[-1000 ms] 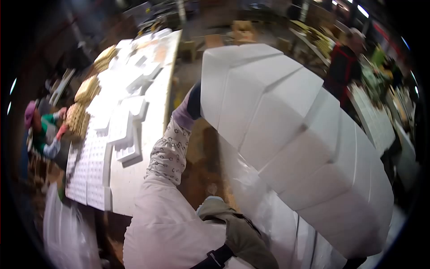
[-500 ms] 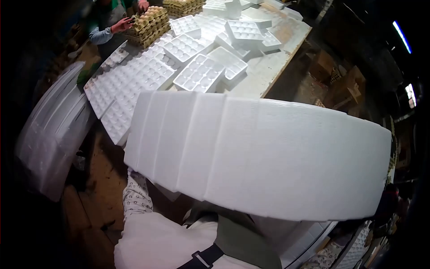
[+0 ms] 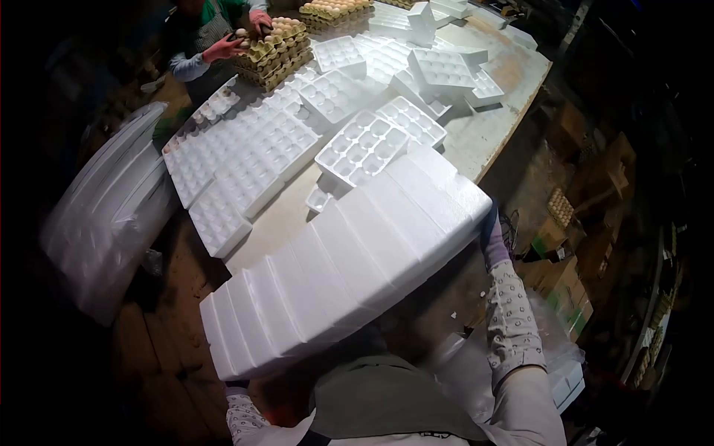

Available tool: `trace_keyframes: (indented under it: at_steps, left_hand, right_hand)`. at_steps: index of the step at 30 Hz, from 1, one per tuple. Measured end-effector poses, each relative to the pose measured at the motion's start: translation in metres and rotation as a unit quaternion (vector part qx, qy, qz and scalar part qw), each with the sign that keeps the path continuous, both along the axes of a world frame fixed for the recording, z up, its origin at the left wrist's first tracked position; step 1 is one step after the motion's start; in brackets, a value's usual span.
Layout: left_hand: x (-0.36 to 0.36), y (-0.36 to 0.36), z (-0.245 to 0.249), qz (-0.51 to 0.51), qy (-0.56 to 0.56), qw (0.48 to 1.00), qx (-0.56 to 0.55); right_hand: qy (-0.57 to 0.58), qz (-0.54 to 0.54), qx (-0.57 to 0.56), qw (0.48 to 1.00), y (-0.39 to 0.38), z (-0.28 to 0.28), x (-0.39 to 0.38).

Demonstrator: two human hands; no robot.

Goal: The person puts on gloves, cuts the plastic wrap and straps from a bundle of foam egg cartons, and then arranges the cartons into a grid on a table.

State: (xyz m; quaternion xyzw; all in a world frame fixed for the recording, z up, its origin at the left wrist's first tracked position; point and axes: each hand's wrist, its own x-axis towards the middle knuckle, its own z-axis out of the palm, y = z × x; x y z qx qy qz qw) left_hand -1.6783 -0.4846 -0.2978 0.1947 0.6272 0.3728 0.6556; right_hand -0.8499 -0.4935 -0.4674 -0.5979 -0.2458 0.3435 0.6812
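Note:
A long row of white foam egg boxes (image 3: 335, 267), pressed side to side, lies across in front of me, held between my two hands. My right hand (image 3: 494, 234), in a purple and dark glove, grips its right end. At the near left end, my left hand (image 3: 236, 386) is mostly hidden under the row, with only a bit of dark glove showing below the corner. The row's far right part overlaps the near edge of the table (image 3: 294, 204). Just beyond it, a foam tray with round hollows (image 3: 364, 145) sits on the table, beside a small foam piece (image 3: 318, 199).
More foam trays (image 3: 253, 156) cover the table, some scattered at the back. Across it, a person's gloved hands (image 3: 223, 49) handle eggs at stacked egg cartons (image 3: 275, 56). Plastic-wrapped foam (image 3: 111, 215) stands left. Cardboard boxes (image 3: 565, 297) are on the floor at right.
The row of foam boxes has swung from broadside to a slant, its right end now nearer the table and lower in bulk. My right hand and sleeve have come into view.

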Motion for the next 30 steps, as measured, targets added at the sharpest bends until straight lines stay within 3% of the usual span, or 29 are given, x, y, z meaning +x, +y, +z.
trace_keyframes:
  at_steps: [1,3,6,7,8,9,10,12,13,14,15,17,18,19,20,21,22,24,26,28,29,30]
  left_hand:
    - [0.008,-0.003,-0.001,0.004,-0.007,1.0,0.001]
    - [0.024,-0.001,-0.006,-0.003,-0.009,1.0,0.002]
    - [0.024,0.002,-0.015,-0.052,-0.003,0.999,-0.014]
    - [-0.003,0.004,-0.037,-0.125,-0.002,0.992,-0.026]
    - [-0.003,0.014,-0.04,-0.141,-0.001,0.988,-0.056]
    - [0.012,0.019,-0.025,-0.156,0.009,0.987,-0.048]
    - [0.036,0.025,-0.002,-0.17,0.019,0.984,-0.04]
    - [0.036,0.046,0.007,-0.178,0.119,0.976,-0.028]
    - [0.03,0.062,0.008,-0.176,0.209,0.962,-0.006]
    - [0.02,0.082,0.008,-0.174,0.328,0.928,0.032]
    - [0.015,0.108,0.012,-0.17,0.462,0.866,0.091]
    - [0.035,0.16,0.029,-0.129,0.674,0.688,0.236]
    - [0.066,0.189,0.035,-0.11,0.707,0.616,0.329]
    - [0.107,0.22,0.037,-0.108,0.69,0.559,0.446]
    - [0.161,0.248,0.032,-0.136,0.646,0.499,0.561]
    - [0.28,0.179,0.08,-0.164,0.42,0.705,0.548]
    - [0.35,0.152,0.091,-0.246,0.365,0.679,0.588]
    - [0.472,0.103,0.077,-0.361,0.214,0.63,0.653]
    - [0.571,-0.035,0.106,-0.52,0.028,0.614,0.593]
    - [0.619,-0.156,0.12,-0.608,-0.052,0.471,0.638]
    - [0.642,-0.209,0.115,-0.638,-0.166,0.372,0.653]
    - [0.634,-0.282,0.138,-0.646,-0.179,0.279,0.687]
  right_hand:
    - [-0.017,0.03,0.006,0.999,0.037,-0.083,0.059]
    - [0.105,-0.118,-0.022,0.987,0.041,0.011,-0.012]
    - [0.183,-0.231,-0.019,0.956,0.042,0.047,-0.08]
    - [0.215,-0.253,-0.032,0.943,0.037,0.055,-0.101]
    - [0.259,-0.262,-0.057,0.928,0.03,0.068,-0.123]
    - [0.383,-0.208,-0.163,0.885,0.011,0.094,-0.143]
    - [0.434,-0.164,-0.103,0.88,0.002,0.121,-0.154]
    - [0.316,-0.066,0.022,0.946,-0.008,-0.011,-0.128]
    - [0.3,-0.139,0.011,0.944,-0.018,-0.007,-0.131]
    - [0.205,-0.161,-0.034,0.965,-0.032,-0.032,-0.131]
    - [0.165,-0.185,-0.074,0.966,-0.052,-0.013,-0.135]
    - [0.087,-0.205,-0.149,0.963,-0.104,0.039,-0.159]
    - [0.063,-0.211,-0.168,0.961,-0.134,0.06,-0.176]
    - [0.008,-0.258,-0.214,0.942,-0.171,0.13,-0.202]
    - [0.034,-0.242,-0.227,0.943,-0.203,0.162,-0.216]
    - [0.006,-0.261,-0.221,0.94,-0.234,0.188,-0.237]
    - [-0.001,-0.262,-0.195,0.945,-0.266,0.204,-0.253]
    - [-0.071,-0.374,-0.154,0.912,-0.329,0.217,-0.291]
    - [-0.159,-0.492,-0.189,0.835,-0.405,0.247,-0.332]
    - [-0.25,-0.596,-0.26,0.717,-0.488,0.286,-0.379]
    - [-0.276,-0.638,-0.284,0.661,-0.53,0.315,-0.405]
    - [-0.251,-0.666,-0.356,0.606,-0.57,0.326,-0.437]
